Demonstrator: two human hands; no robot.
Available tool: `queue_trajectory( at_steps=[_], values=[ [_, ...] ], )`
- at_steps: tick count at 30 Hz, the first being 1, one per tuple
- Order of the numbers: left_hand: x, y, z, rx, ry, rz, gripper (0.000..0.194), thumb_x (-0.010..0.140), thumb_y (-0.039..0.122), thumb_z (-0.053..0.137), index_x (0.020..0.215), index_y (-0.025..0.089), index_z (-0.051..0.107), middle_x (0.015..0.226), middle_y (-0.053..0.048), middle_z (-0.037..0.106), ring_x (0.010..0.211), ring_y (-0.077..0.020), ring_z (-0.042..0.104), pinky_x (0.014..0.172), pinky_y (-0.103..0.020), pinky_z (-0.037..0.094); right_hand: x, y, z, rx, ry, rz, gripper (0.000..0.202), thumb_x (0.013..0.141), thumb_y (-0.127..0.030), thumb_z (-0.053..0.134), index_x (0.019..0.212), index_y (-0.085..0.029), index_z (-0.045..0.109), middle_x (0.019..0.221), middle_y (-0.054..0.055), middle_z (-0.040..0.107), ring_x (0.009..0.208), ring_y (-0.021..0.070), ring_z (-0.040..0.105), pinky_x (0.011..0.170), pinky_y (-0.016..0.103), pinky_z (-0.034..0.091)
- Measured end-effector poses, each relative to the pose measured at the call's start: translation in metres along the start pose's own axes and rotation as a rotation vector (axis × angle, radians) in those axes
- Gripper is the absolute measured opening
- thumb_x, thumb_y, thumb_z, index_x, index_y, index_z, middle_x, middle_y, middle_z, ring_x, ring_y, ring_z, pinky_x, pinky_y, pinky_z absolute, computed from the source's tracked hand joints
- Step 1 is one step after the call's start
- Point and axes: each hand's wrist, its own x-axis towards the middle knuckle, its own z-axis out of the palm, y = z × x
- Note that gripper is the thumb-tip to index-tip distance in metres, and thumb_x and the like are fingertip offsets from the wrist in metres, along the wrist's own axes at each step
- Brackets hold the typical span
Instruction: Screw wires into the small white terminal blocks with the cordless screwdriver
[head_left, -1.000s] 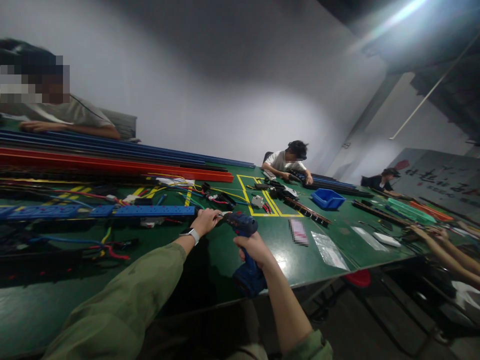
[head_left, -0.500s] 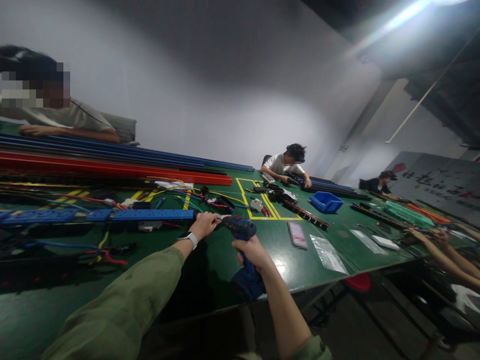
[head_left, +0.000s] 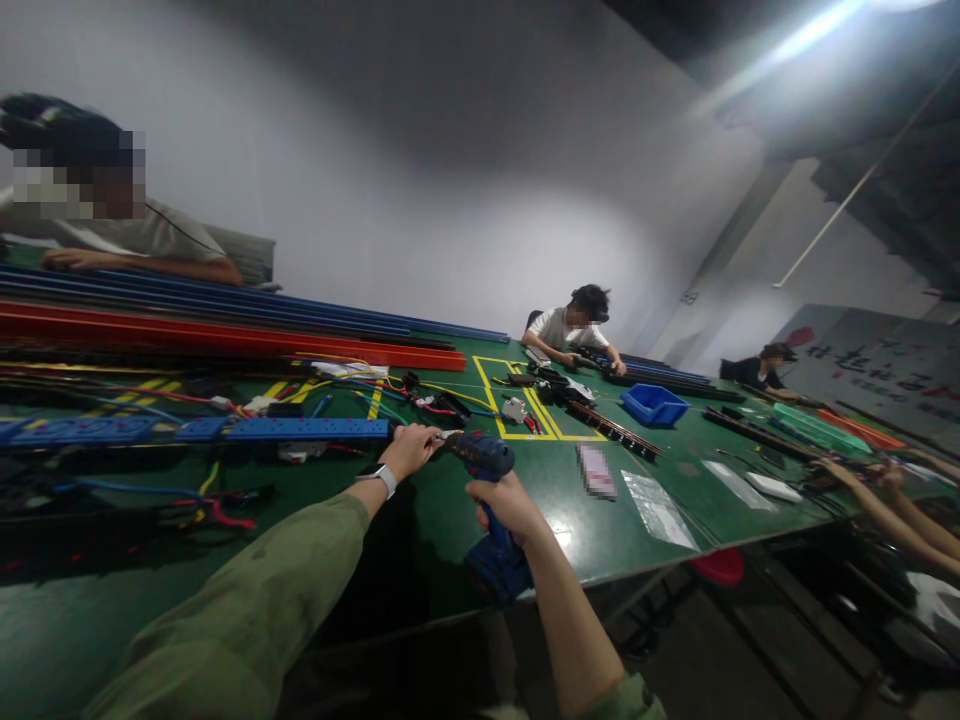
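Note:
My right hand (head_left: 506, 503) is wrapped round the handle of a blue power drill (head_left: 484, 456), whose tip points left. My left hand (head_left: 409, 450), with a watch at the wrist, is closed at the drill's tip, by the right end of a long blue socket strip (head_left: 307, 429). What its fingers pinch is too small to make out. The strip lies along the green table (head_left: 555, 500). Coloured wires (head_left: 210, 500) lie below the strip, and more wires run behind it.
Red channels (head_left: 225, 335) and blue rails (head_left: 262, 305) lie along the back left. A blue bin (head_left: 654, 404), a phone (head_left: 596, 472) and plastic bags (head_left: 658, 510) are to the right. Other people sit at the table, one at far left (head_left: 150, 240), one across.

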Motion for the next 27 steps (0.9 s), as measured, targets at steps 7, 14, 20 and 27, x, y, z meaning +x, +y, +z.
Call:
queue_trajectory(
  at_steps=[7, 14, 20, 27],
  values=[
    [-0.0006, 0.0001, 0.0016, -0.001, 0.019, 0.004, 0.029, 0.092, 0.041, 0.046, 0.11, 0.029, 0.066, 0.097, -0.008, 0.07, 0.102, -0.0247, 0.059, 0.087, -0.037, 0.032, 0.0018, 0.0024, -0.0011, 0.011, -0.017, -0.011, 0.018, 0.071, -0.024, 0.06, 0.086, -0.019, 0.052, 0.042, -0.01, 0.045, 0.034, 0.0107, 0.046, 0.036, 0.02, 0.033],
    [0.0009, -0.0027, 0.0036, -0.007, 0.0, -0.01, 0.03, 0.091, 0.042, 0.048, 0.11, 0.028, 0.067, 0.097, -0.009, 0.07, 0.102, -0.0249, 0.058, 0.088, -0.037, 0.033, 0.0016, 0.0007, -0.0003, 0.006, -0.021, -0.014, 0.015, 0.072, -0.024, 0.06, 0.083, -0.019, 0.052, 0.045, -0.009, 0.046, 0.034, 0.01, 0.046, 0.035, 0.02, 0.032],
    [0.002, -0.0044, 0.0057, 0.009, -0.003, -0.004, 0.032, 0.091, 0.043, 0.046, 0.11, 0.028, 0.066, 0.096, -0.009, 0.07, 0.102, -0.0255, 0.059, 0.087, -0.037, 0.033, 0.0003, -0.0004, 0.0006, -0.017, 0.003, 0.022, 0.015, 0.071, -0.024, 0.061, 0.082, -0.019, 0.051, 0.041, -0.01, 0.044, 0.034, 0.0098, 0.046, 0.037, 0.019, 0.032],
    [0.0011, -0.0024, 0.0042, 0.015, -0.001, -0.013, 0.032, 0.091, 0.043, 0.046, 0.111, 0.029, 0.066, 0.097, -0.008, 0.07, 0.101, -0.0259, 0.058, 0.087, -0.038, 0.032, 0.0001, -0.0012, 0.0003, -0.011, -0.013, -0.012, 0.014, 0.071, -0.024, 0.06, 0.081, -0.019, 0.051, 0.043, -0.009, 0.046, 0.035, 0.0101, 0.047, 0.037, 0.02, 0.033]
  ],
)
